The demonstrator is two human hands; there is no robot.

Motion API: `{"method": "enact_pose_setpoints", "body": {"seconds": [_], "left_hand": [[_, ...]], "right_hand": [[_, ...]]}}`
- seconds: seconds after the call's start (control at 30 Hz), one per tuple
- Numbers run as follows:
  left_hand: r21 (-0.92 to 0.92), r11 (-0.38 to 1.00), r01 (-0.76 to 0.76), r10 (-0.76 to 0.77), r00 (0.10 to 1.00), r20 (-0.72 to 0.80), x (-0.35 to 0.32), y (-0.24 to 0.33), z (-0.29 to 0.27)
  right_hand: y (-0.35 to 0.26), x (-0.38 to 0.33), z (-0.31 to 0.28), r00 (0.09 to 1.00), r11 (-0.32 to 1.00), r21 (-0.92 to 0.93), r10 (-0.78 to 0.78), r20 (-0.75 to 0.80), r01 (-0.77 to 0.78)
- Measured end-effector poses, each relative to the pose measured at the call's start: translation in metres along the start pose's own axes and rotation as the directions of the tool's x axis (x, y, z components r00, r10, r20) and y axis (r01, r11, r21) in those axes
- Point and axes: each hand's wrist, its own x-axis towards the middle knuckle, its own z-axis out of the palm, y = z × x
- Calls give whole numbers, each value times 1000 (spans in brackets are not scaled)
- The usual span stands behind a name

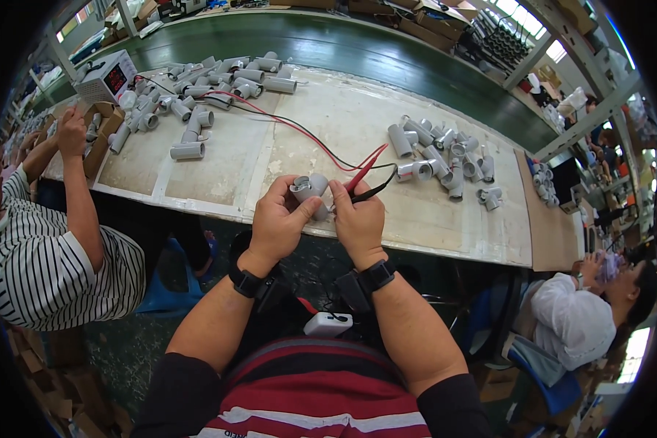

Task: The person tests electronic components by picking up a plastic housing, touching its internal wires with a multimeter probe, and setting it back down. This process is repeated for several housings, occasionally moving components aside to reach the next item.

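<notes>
Centrally, over the near edge of a worn white workbench [328, 124], the left hand [276, 219] is wrapped tight around a grey plastic pipe fitting [308, 188], thumb pressed across its front. At three o'clock of it, the right hand [359, 219] pinches two test probes, one red [363, 171] and one black [378, 191], their tips at the fitting. Two heaps of like fittings lie beyond, too many to count: one at eleven o'clock [197, 91], one at two o'clock [445, 153]. A striped-shirted co-worker [51, 255] sits at nine o'clock.
</notes>
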Motion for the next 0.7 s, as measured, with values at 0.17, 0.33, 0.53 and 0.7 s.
{"method": "enact_pose_setpoints", "body": {"seconds": [0.17, 0.33, 0.53, 0.7], "left_hand": [[18, 999, -45, 45, 999, 10, -1, -3, -2], [50, 998, -40, 38, 998, 46, 0, -5, -4], [46, 998, -34, 33, 999, 38, 0, -4, -4], [35, 999, -25, 24, 999, 35, 0, -1, -3]], "right_hand": [[-16, 10, -11, 936, 928, 152, 320, 148, -341], [-16, 11, -10, 936, 926, 151, 328, 130, -346], [-14, 4, -7, 957, 952, 111, 275, 97, -285], [-16, 6, -9, 949, 946, 98, 298, 104, -308]]}}
